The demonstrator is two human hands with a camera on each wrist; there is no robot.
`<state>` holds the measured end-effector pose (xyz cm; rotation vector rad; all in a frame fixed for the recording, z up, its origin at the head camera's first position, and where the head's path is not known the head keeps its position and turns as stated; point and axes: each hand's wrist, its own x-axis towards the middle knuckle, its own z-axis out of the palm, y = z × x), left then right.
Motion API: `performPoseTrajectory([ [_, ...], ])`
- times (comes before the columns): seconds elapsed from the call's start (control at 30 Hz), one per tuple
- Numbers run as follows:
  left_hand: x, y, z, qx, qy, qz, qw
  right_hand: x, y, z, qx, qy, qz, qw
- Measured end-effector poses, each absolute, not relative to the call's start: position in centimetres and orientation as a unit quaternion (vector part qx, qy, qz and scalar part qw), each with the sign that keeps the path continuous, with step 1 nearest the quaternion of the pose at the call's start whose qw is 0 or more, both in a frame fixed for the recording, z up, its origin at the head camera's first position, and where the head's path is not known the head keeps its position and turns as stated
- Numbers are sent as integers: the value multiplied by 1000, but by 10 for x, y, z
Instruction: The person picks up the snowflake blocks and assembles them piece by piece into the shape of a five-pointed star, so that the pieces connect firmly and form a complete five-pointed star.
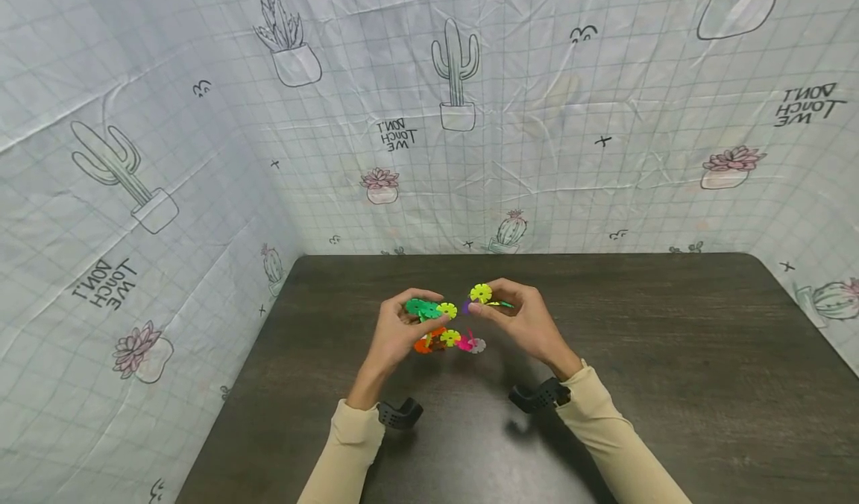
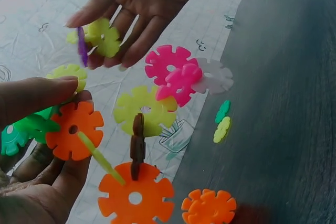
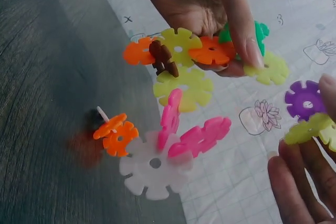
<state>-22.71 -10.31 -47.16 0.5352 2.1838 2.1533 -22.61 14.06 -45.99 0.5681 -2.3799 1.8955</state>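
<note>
My left hand (image 1: 396, 332) grips one end of a chain of interlocking flower-shaped plastic discs. In the left wrist view, a yellow disc lies under its thumb, with green discs (image 2: 42, 124) beside it. From there hang orange discs (image 2: 152, 203), a brown disc (image 2: 137, 145) seen edge-on, a larger yellow disc (image 2: 123, 111), pink discs (image 2: 178, 85) and a whitish disc (image 2: 218, 74). My right hand (image 1: 526, 317) pinches a smaller joined piece with a purple disc (image 3: 296, 100) and yellow discs (image 3: 304, 129). A small gap separates this piece from the chain.
Joined orange discs (image 2: 210, 208) lie on the dark wooden table (image 1: 671, 355). A green disc (image 2: 222, 112) and a yellow disc (image 2: 222, 129) also appear against the tabletop. A cactus-print cloth (image 1: 537, 153) hangs behind and along the sides.
</note>
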Motion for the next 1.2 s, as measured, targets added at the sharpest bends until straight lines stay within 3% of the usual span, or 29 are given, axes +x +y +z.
performPoseTrajectory([
  [1.2, -222, -93, -470, 180, 718, 672, 0, -225, 138, -461, 196, -770, 606, 38],
])
